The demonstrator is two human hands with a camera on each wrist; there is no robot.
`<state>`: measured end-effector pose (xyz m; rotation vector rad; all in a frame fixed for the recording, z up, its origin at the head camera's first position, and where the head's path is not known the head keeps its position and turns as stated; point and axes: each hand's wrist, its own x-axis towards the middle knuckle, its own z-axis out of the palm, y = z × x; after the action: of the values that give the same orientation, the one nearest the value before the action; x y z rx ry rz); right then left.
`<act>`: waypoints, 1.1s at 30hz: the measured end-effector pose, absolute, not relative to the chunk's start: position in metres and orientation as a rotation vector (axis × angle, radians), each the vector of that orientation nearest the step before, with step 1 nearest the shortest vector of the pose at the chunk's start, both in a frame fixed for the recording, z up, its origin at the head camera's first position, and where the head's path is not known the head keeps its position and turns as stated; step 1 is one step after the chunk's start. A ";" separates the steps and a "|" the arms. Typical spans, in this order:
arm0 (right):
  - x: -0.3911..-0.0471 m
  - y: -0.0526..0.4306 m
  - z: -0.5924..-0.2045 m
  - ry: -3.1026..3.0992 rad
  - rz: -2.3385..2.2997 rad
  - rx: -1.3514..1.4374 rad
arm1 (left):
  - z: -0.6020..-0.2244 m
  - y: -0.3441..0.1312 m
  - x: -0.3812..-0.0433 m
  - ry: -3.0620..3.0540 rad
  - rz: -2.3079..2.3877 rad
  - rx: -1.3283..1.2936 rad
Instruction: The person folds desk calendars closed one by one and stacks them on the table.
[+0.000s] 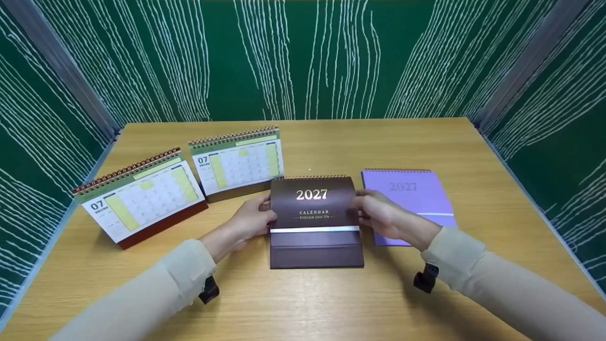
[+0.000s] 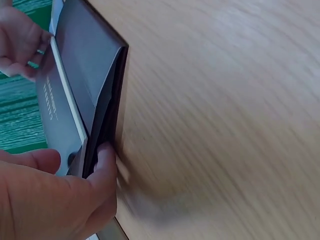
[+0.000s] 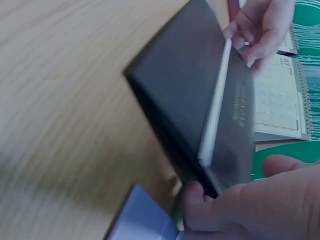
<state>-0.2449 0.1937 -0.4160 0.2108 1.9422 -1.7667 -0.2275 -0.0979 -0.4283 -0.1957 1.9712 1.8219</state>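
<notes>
A dark brown 2027 desk calendar [image 1: 312,248] stands in the middle of the table, its front crossed by a white band [image 1: 315,229]. My left hand [image 1: 248,217] holds its left side, with fingertips tucked at the edge between cover and base in the left wrist view. At the opposite side, my right hand [image 1: 381,214] grips the edge, fingers behind and under the cover in the right wrist view. The cover bows a little, and a gap shows between the layers at the side [image 2: 107,95]. Part of each hand's fingers is hidden behind the calendar.
A purple 2027 calendar [image 1: 402,196] lies to the right, partly under my right forearm. Two spiral desk calendars stand on the left, a red-based one [image 1: 142,203] and a brown-based one [image 1: 236,163], both showing month 07. Green walls [image 1: 303,57] border the wooden table [image 1: 303,303].
</notes>
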 end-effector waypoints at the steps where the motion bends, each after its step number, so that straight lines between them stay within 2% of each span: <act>1: -0.244 0.194 -0.418 1.963 -1.772 0.190 | -0.429 -0.096 -0.227 1.982 1.821 -0.186; 18: -0.242 0.213 -0.425 2.449 -1.579 -0.034 | -0.433 -0.072 -0.223 2.367 1.736 0.084; 33: -0.252 0.270 -0.414 2.620 -1.435 -0.069 | -0.426 -0.018 -0.237 2.347 1.804 0.128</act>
<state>-0.2519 0.2704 -0.4143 -0.0686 2.6199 -1.4352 -0.2371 -0.0175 -0.4260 0.1284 2.3473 1.8037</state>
